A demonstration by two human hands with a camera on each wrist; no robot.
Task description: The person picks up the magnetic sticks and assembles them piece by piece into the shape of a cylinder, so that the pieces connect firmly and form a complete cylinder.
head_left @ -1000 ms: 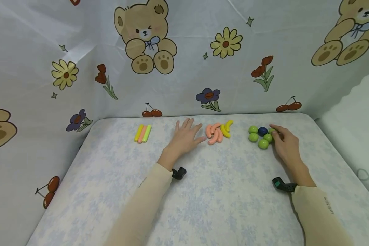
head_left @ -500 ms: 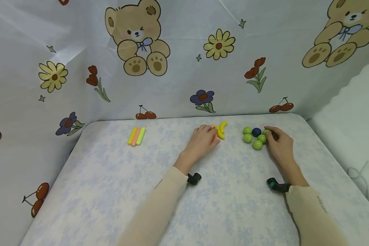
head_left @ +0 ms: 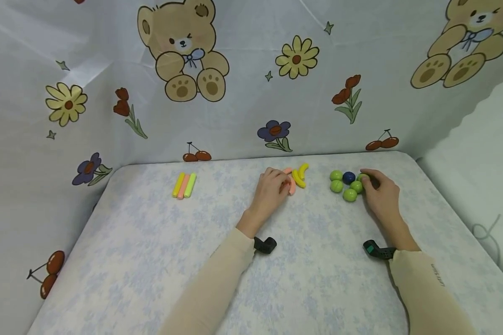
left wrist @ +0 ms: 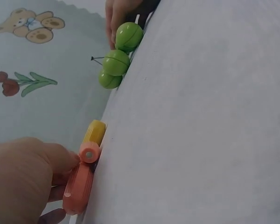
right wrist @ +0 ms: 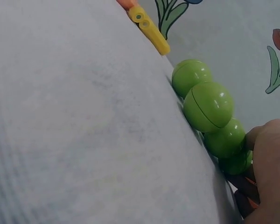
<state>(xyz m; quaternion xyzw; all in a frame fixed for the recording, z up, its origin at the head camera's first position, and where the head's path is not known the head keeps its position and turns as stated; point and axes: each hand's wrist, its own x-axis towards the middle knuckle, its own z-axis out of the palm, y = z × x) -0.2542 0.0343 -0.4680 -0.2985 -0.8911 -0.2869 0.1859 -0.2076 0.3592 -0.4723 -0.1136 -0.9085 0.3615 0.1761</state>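
Note:
In the head view my left hand (head_left: 269,188) curls over a cluster of small curved pink pieces (head_left: 292,187), hiding part of it. The left wrist view has the thumb at a pink piece (left wrist: 78,189), fingers behind it. Two curved yellow pieces (head_left: 298,179) lie just right of these. My right hand (head_left: 382,191) pinches the rightmost ball (head_left: 362,177) of a group of shiny green balls (head_left: 336,186). One dark blue ball (head_left: 349,177) sits among them. In the right wrist view the thumb meets a green ball (right wrist: 226,138), and the fingertips are mostly hidden.
Three straight sticks (head_left: 184,185), yellow, pink and light green, lie side by side at the table's back left. A hanging cloth printed with bears (head_left: 184,44) rises behind the table (head_left: 310,270). At the far right are a white surface and a thin cord (head_left: 488,235).
My left hand has moved right from bare table to the pink pieces, its spread fingers now curled. My right hand stays at the green balls. The head view has shifted slightly.

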